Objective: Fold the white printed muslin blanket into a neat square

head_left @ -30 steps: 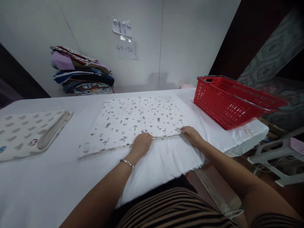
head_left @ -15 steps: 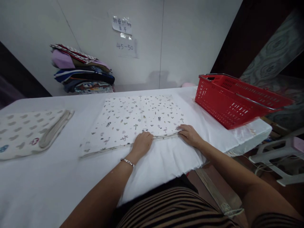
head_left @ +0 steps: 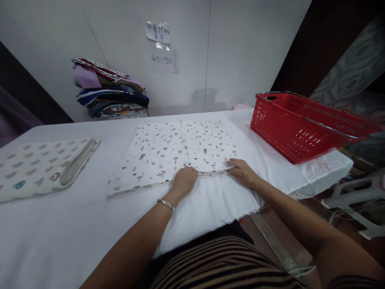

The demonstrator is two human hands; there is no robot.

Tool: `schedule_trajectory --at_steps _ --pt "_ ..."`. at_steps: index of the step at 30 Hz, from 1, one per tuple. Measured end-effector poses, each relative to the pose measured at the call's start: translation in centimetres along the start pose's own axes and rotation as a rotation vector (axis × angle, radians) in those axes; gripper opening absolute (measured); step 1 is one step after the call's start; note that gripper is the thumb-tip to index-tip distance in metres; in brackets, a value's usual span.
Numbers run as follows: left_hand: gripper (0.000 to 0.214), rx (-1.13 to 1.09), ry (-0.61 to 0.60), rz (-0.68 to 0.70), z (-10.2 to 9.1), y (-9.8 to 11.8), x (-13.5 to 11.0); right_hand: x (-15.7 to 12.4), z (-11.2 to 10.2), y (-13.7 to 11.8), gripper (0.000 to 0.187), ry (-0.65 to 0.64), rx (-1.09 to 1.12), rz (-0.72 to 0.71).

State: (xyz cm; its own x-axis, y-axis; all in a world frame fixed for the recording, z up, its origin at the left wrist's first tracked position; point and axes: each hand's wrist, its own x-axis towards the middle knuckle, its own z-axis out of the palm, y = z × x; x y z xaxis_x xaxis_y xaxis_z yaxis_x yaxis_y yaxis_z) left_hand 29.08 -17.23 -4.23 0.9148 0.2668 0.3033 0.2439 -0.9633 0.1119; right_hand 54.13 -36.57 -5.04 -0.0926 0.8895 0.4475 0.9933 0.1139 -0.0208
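Note:
A white folded cloth [head_left: 177, 150] printed with small palms, flamingos and other motifs lies flat on the white-covered table. Its layered front edge faces me. My left hand [head_left: 185, 179], with a bracelet at the wrist, is closed over the middle of that edge, fingers on top. Near the front right corner, my right hand [head_left: 243, 172] grips the same edge, its fingertips on the upper layer. The undersides of both hands are hidden. Further left lies another folded cloth [head_left: 39, 166], cream with grey patches, its layers thick at the right side.
A red plastic basket [head_left: 282, 130] with metal handles stands at the table's right end. Against the wall at the back left is a stack of folded fabrics [head_left: 112, 94]. Paper signs [head_left: 162, 60] hang on the wall. A pale stool [head_left: 355, 200] stands on the floor at right.
The whole view has shifted slightly, so things appear a little further right. Both hands stay at the front edge of the printed cloth, with barely any movement along it.

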Motion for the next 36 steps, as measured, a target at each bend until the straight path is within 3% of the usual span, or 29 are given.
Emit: schedule_trajectory --at_steps 17,25,31,36 --pt "0.021 0.009 -0.018 0.014 -0.3 0.2 -0.1 1.4 0.9 -2.0 0.020 0.018 0.041 0.006" --pt "0.022 0.009 -0.027 0.006 -0.2 0.1 -0.1 -0.2 0.0 -1.1 0.017 0.092 0.092 0.012" --pt "0.021 0.005 -0.024 0.003 -0.3 0.1 -0.1 -2.9 -0.9 0.5 0.020 0.170 0.078 0.186" --pt "0.021 -0.003 -0.022 0.002 -0.6 0.2 -0.1 -4.4 -0.8 1.6 0.022 0.177 0.056 0.223"
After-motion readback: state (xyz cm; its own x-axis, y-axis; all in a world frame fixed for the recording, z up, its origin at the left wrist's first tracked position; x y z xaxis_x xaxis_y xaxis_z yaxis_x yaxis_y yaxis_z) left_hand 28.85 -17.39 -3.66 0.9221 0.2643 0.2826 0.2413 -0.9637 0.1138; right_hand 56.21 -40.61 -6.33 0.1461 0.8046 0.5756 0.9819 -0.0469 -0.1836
